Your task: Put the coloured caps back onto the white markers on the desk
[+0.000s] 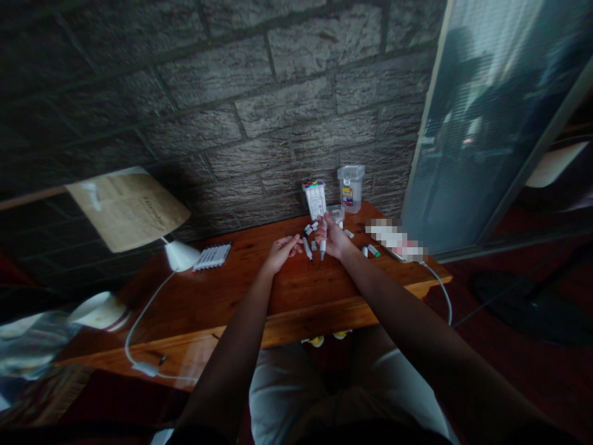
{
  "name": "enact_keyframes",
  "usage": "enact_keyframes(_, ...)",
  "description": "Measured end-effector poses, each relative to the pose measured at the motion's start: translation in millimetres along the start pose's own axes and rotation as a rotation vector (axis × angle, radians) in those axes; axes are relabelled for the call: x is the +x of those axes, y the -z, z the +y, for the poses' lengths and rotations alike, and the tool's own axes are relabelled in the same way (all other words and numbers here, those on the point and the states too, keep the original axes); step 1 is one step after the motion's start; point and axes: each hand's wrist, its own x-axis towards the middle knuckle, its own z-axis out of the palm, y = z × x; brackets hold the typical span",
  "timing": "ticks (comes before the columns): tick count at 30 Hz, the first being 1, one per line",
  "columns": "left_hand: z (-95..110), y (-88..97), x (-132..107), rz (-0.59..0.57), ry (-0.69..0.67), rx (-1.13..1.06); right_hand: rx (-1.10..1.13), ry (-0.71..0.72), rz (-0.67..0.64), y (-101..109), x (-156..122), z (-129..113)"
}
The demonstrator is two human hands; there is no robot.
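My right hand [332, 236] is closed around a white marker [323, 246], which points down with its grey end just above the wooden desk. My left hand [282, 252] rests at the desk to the left, fingers loosely stretched to the right and slightly bent, with nothing visible in them. Just beyond its fingertips is another white marker [307, 248]; whether they touch I cannot tell. Short caps and marker pieces [311, 228] lie around both hands. A white marker with a green end [373, 250] lies right of my right wrist.
Behind my hands stand a case full of markers [315, 199] and a clear plastic box [351, 188]. Further left are a row of markers [213, 256], a lamp [180, 254] and a white bowl [100, 311]. A corded white power strip [393, 240], partly blurred, lies at right. A stone wall [287, 117] rises behind.
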Motion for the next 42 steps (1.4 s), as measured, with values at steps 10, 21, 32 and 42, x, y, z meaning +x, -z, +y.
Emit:
enact_keyframes(10,-0.4,0.1,0.3,0.006,0.006,-0.004,-0.028,-0.028,-0.003,3.6,1.1,-0.9)
enact_keyframes(21,1.5,-1.0,0.1,0.005,-0.002,-0.003,-0.045,-0.001,-0.017,0.6,-4.3,0.8)
enact_keyframes(32,0.8,-0.6,-0.6,0.005,0.011,-0.012,0.026,-0.101,-0.097,7.4,-3.1,-4.5)
enact_keyframes(42,-0.6,0.1,0.0,0.007,0.015,0.000,-0.008,-0.059,-0.089,9.4,-5.1,-5.8)
